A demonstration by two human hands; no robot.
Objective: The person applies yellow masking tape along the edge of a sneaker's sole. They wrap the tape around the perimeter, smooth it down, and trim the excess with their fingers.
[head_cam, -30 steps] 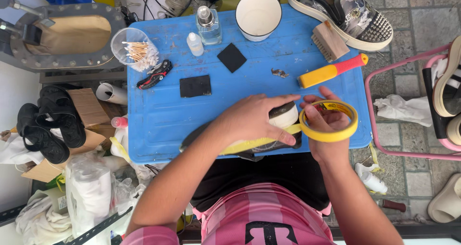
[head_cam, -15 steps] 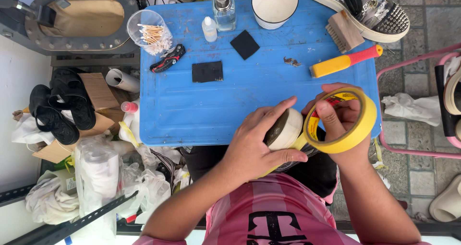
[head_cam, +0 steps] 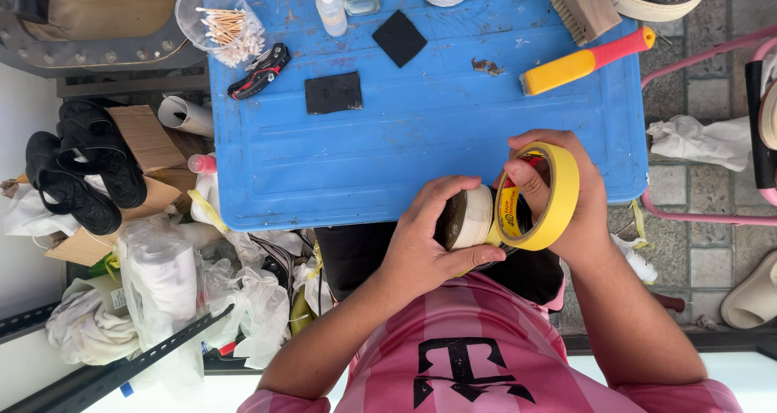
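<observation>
At the blue table's (head_cam: 324, 178) six-o'clock edge, a shoe (head_cam: 463, 217) is being gripped by the left hand (head_cam: 425, 247) while yellow tape (head_cam: 541, 196), pinched by the right hand (head_cam: 571, 199), is risking wrinkling if slackened.

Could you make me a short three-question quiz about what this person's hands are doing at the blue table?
1. True or false: the right hand holds a roll of yellow tape.
2. What does the left hand grip? A) the shoe B) a brush C) a bottle
3. Fill in: the cotton swabs sit in a clear ____ on the blue table.

Key: 1 true; 2 A; 3 cup.
</observation>
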